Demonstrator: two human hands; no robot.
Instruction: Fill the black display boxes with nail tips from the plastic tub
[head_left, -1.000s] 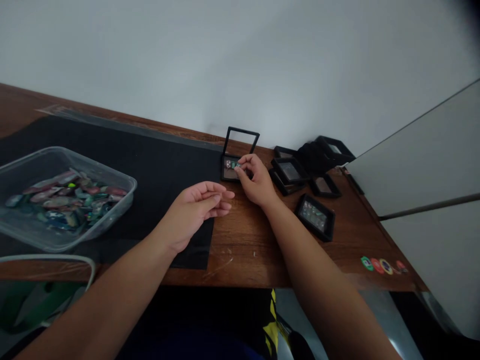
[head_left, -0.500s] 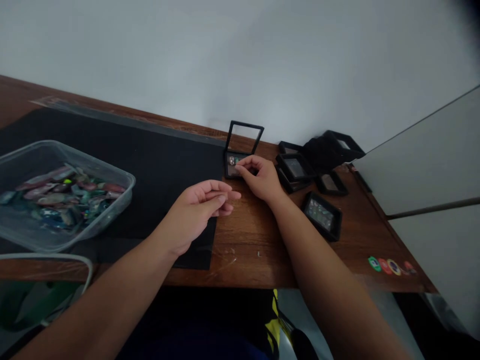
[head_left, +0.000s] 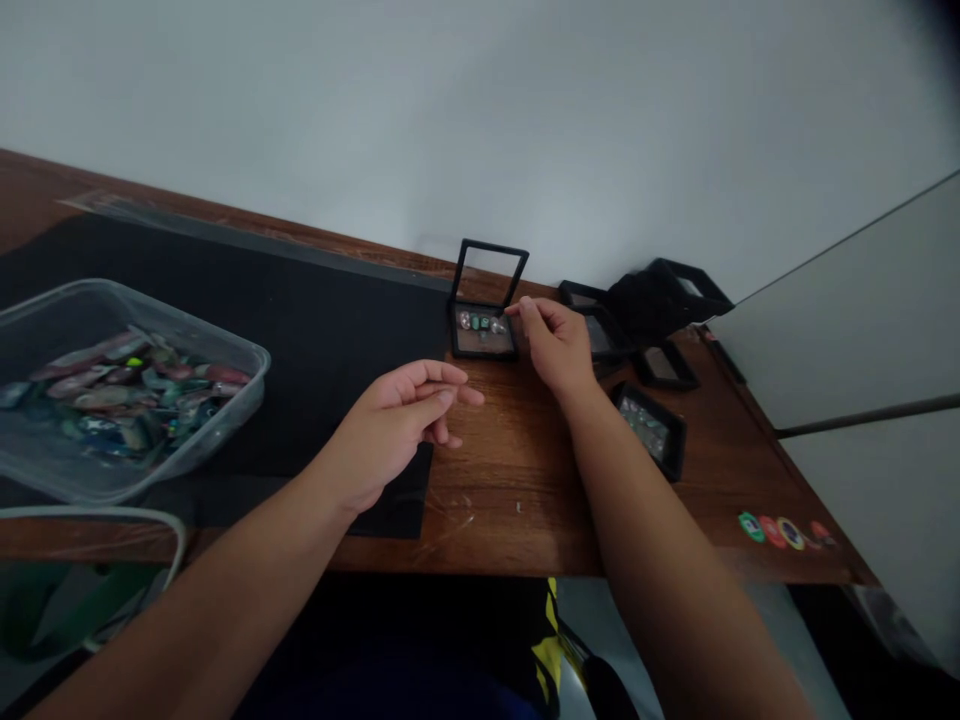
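Observation:
A small black framed case [head_left: 484,345] stands with its lid [head_left: 489,272] raised near the back of the table. Inside its base lie several small shiny and green beads [head_left: 484,323]. My right hand [head_left: 556,338] is just right of the case, its fingers curled and the index finger reaching toward the case's right edge; whether anything is between the fingers is too small to tell. Nearer to me, my left hand [head_left: 409,415] hovers over the edge of the black mat [head_left: 322,350], thumb and fingers pressed together; what they hold, if anything, cannot be made out.
A clear plastic tub [head_left: 255,375] of colourful wrapped pieces sits on the left. Behind and right of my right hand are more black cases [head_left: 664,364], one holding small items [head_left: 646,425]. Round coloured discs [head_left: 787,532] lie near the right front edge of the wooden table [head_left: 517,480].
My right hand has moved right, off the open case, and uncovered the beads in it. My left hand has hardly moved.

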